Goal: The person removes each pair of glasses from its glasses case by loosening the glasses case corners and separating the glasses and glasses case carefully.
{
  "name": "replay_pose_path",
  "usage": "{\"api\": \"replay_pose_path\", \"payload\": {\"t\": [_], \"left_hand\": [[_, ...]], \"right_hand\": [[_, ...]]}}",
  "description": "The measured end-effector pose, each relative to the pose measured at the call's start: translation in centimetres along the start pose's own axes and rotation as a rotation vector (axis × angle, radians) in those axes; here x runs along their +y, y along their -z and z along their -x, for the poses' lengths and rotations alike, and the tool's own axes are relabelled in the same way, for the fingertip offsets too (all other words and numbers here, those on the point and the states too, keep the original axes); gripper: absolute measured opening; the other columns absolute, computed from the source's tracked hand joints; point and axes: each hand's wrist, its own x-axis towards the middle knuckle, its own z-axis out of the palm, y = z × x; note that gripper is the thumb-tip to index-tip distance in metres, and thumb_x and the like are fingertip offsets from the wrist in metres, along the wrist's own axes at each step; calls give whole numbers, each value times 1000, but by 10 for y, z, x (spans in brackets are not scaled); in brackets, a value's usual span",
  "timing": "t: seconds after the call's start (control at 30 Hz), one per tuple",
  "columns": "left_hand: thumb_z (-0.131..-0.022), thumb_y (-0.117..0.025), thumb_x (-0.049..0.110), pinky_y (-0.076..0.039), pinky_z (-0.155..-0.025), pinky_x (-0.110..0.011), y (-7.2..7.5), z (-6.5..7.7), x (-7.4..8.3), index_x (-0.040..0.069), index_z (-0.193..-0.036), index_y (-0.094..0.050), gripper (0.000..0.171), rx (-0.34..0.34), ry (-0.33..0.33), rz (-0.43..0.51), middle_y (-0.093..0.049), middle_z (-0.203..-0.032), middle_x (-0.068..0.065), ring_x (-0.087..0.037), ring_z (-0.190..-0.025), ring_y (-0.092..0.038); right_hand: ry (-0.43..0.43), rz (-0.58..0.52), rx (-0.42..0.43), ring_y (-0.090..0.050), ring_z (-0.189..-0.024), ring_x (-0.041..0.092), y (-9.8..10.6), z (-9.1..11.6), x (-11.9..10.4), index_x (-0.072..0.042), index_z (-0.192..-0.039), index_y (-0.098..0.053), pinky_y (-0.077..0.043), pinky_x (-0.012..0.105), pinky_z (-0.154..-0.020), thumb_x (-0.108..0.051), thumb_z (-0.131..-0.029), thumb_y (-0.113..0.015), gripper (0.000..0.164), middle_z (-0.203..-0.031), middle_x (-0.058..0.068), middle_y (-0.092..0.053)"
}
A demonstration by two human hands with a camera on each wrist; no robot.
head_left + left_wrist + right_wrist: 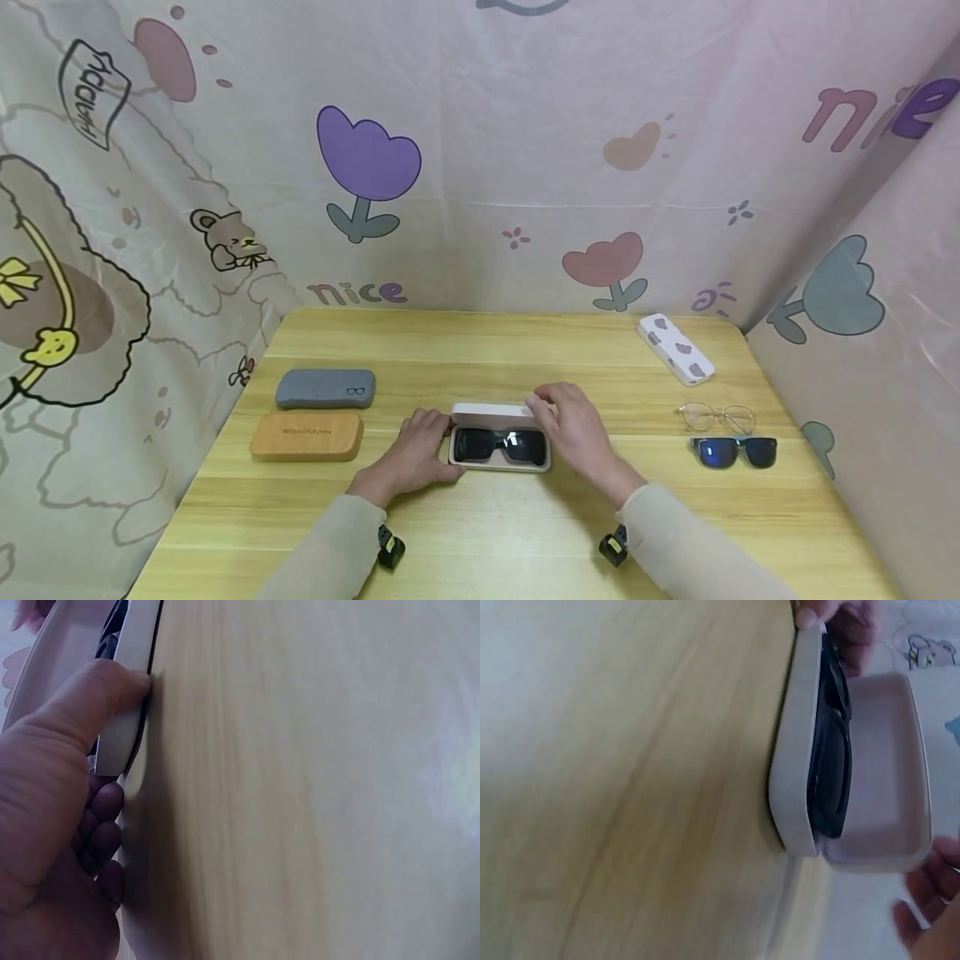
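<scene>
In the head view a white glasses case (501, 467) lies with its lid (491, 409) raised at the back. Dark sunglasses (501, 447) sit folded inside it; the right wrist view shows the pale lining of the lid (881, 765). My left hand (411, 454) grips the case's left end, its thumb (112, 682) over the front edge and the other fingers curled beside the end. At the lid's back right corner is my right hand (577, 429), its loosely bent fingers (936, 881) right at the lid's edge.
To the left lie a grey glasses case (326, 389) and an orange-brown case (306, 437). On the right are thin-framed glasses (718, 417), blue-lensed sunglasses (735, 452) and a white patterned case (676, 349). Printed curtains (480, 167) border the wooden table (487, 542).
</scene>
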Motion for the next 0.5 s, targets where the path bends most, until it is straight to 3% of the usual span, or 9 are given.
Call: {"api": "replay_pose_path", "payload": {"t": [0.17,0.27,0.37,0.5], "left_hand": [[-82,-87,44,-39,-102,-46,0,1,-1,0,-139,-59,77,2,0,3,-61,-124,-6,-25,-116,-46],[-82,-87,43,-39,-104,-48,0,1,-2,-2,-139,-59,78,9,0,3,-61,-126,-8,-27,-118,-47],[-81,-87,44,-39,-103,-47,-1,0,-2,-1,-138,-59,77,14,-4,-17,-61,-125,-7,-27,-118,-47],[-80,-87,45,-37,-99,-47,-1,-1,-1,1,-134,-61,75,28,-10,-50,-62,-122,-7,-28,-116,-48]], "right_hand": [[336,77,249,-66,-93,26,-5,4,-7,-3,-105,-72,-56,43,-84,-23,-100,-68,21,-99,9,-74],[547,115,327,-65,-84,22,-11,7,-11,-5,-96,-71,-56,37,-76,-20,-100,-64,17,-90,5,-72],[670,166,323,-65,-80,18,-18,12,-14,-8,-90,-71,-55,34,-74,-20,-102,-59,20,-87,1,-71],[701,285,246,-68,-84,17,-26,20,-18,-9,-91,-74,-56,32,-79,-20,-96,-68,13,-89,-1,-74]]}}
